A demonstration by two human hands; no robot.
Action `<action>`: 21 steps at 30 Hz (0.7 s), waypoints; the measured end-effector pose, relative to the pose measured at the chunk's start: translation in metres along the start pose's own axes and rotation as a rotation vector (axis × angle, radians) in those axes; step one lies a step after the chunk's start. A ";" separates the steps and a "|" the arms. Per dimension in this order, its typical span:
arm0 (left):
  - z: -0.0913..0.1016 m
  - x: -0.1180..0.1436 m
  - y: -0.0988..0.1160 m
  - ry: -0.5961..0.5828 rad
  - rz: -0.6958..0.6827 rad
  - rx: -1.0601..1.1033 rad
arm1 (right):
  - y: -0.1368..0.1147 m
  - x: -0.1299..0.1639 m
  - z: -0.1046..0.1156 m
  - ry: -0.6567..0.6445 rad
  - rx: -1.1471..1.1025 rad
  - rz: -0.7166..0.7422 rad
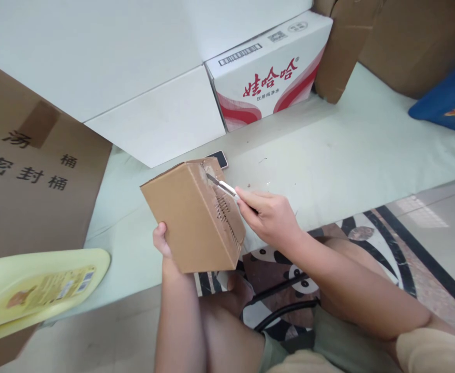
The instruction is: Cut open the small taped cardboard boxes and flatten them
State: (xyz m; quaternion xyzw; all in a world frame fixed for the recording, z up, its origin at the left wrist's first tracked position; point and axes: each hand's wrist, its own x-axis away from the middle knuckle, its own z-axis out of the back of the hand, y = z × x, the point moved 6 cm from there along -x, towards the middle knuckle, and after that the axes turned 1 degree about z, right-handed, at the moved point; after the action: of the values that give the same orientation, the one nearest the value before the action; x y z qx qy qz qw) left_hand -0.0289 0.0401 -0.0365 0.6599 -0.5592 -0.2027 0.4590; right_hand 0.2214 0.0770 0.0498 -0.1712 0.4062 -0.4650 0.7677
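A small brown cardboard box is held tilted above my lap. My left hand grips its left side, with most of the fingers hidden behind the box. In my right hand is a white utility knife, pinched between thumb and fingers. Its blade touches or almost touches the upper end of the box's narrow side. That side is torn, with rough cuts and exposed corrugated ridges along it. Behind the box, a small dark-faced device with a pale edge lies partly covered.
A pale green cloth covers the surface ahead, with small scraps on it. White cartons, a red-lettered white carton and a brown carton stand around. A yellow plastic bottle is at left, a blue container at right.
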 end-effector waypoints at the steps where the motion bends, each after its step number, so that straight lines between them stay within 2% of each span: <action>1: 0.000 0.000 0.000 -0.002 0.004 0.003 | 0.000 0.000 0.000 -0.002 -0.013 0.000; 11: -0.006 0.003 0.003 0.028 0.039 0.006 | -0.002 0.000 -0.002 -0.026 -0.101 -0.040; 17: -0.017 0.003 0.010 0.029 -0.029 -0.033 | -0.006 0.003 -0.012 -0.224 -0.162 -0.052; 21: -0.013 -0.002 0.012 0.045 -0.057 -0.010 | 0.002 0.001 -0.001 -0.158 -0.303 -0.105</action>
State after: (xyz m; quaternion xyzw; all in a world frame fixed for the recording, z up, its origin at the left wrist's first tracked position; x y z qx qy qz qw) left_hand -0.0254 0.0475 -0.0206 0.6776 -0.5289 -0.2035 0.4687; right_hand 0.2216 0.0773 0.0472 -0.3418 0.4005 -0.4230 0.7375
